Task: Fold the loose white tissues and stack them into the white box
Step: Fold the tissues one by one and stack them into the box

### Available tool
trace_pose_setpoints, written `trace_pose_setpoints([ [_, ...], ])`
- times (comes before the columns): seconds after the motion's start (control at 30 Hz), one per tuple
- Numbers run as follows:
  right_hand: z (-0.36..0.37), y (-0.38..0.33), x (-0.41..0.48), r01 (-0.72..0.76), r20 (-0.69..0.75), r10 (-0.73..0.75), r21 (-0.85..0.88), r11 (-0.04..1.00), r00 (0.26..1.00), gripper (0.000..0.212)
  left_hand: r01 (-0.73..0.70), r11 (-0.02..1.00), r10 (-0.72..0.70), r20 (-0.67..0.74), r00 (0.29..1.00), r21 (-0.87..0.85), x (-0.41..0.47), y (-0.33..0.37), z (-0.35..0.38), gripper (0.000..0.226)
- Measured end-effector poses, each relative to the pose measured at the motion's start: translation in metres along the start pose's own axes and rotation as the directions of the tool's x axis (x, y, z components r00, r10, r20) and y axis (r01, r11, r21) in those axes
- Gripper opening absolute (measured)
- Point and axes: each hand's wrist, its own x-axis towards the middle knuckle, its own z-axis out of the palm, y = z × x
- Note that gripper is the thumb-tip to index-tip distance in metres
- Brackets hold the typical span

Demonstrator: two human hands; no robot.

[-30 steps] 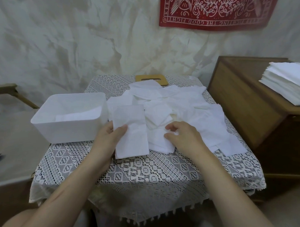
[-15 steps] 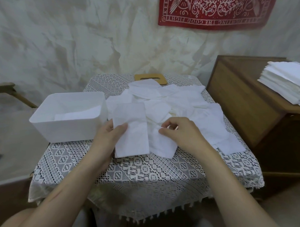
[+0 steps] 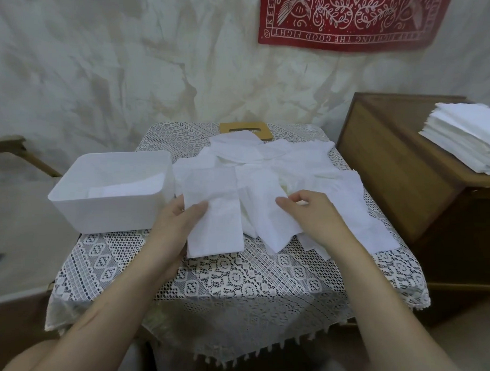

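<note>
A folded white tissue [image 3: 214, 214] lies near the front of the lace-covered table [image 3: 236, 280]; my left hand [image 3: 173, 229] grips its left edge, thumb on top. Just right of it a loose tissue [image 3: 267, 220] lies at a slant, and my right hand [image 3: 311, 213] pinches its upper right edge. Behind them sprawls a pile of loose white tissues [image 3: 279, 162]. The white box [image 3: 114, 215] stands at the table's left, touching distance from my left hand, with folded tissue [image 3: 127, 186] lying inside it.
A wooden cabinet [image 3: 398, 163] stands right of the table, carrying a stack of white tissues [image 3: 470, 141]. A wooden lid with a slot [image 3: 246, 128] lies at the table's back edge. A red cloth [image 3: 349, 18] hangs on the wall.
My right hand has drawn one loose tissue out of the pile toward the front of the table. My left hand keeps its hold on the folded tissue.
</note>
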Motion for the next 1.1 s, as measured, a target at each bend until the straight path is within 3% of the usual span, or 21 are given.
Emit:
trace_pose_setpoints([
  [0.13, 0.002, -0.008, 0.004, 0.022, -0.048, -0.024, -0.041, 0.999, 0.999, 0.021, -0.006, 1.0, 0.006, -0.003, 1.0, 0.011, 0.0, -0.001, 0.002, 0.021],
  [0.37, 0.004, -0.002, 0.01, 0.029, 0.038, -0.026, -0.094, 0.995, 0.999, 0.016, 0.001, 1.0, -0.001, -0.001, 1.0, -0.006, 0.0, -0.001, 0.005, 0.02],
  [0.53, -0.003, -0.016, -0.001, 0.057, 0.016, -0.066, 0.328, 0.943, 0.998, 0.012, -0.003, 1.0, 0.002, -0.03, 1.0, -0.029, 0.002, -0.001, 0.005, 0.022],
  [0.6, -0.003, -0.018, -0.007, 0.026, 0.043, -0.046, 0.386, 0.922, 0.998, 0.011, 0.0, 0.999, -0.002, -0.044, 0.999, -0.041, 0.003, -0.002, 0.005, 0.022],
  [0.73, 0.003, -0.009, -0.009, -0.08, 0.159, 0.048, 0.201, 0.976, 0.986, 0.018, -0.005, 0.999, 0.003, -0.048, 0.999, -0.045, 0.004, -0.003, 0.004, 0.025],
  [0.83, 0.009, -0.007, -0.006, -0.017, 0.093, 0.017, -0.003, 1.0, 0.996, 0.027, -0.003, 0.999, 0.001, -0.042, 0.999, -0.051, 0.004, -0.003, 0.003, 0.026],
  [0.93, 0.011, -0.006, -0.001, 0.036, 0.005, -0.036, -0.116, 0.993, 0.999, 0.014, -0.001, 0.998, -0.001, -0.035, 0.999, -0.055, 0.003, -0.002, 0.003, 0.025],
  [1.0, 0.01, -0.011, -0.002, 0.061, -0.024, -0.063, -0.076, 0.995, 0.998, 0.007, 0.002, 0.998, -0.003, -0.031, 1.0, -0.06, 0.003, -0.002, 0.003, 0.025],
  [1.1, 0.005, -0.026, -0.01, 0.1, -0.044, -0.093, 0.19, 0.977, 0.995, 0.007, 0.002, 0.997, -0.005, -0.046, 0.999, -0.078, 0.003, -0.001, 0.003, 0.026],
])
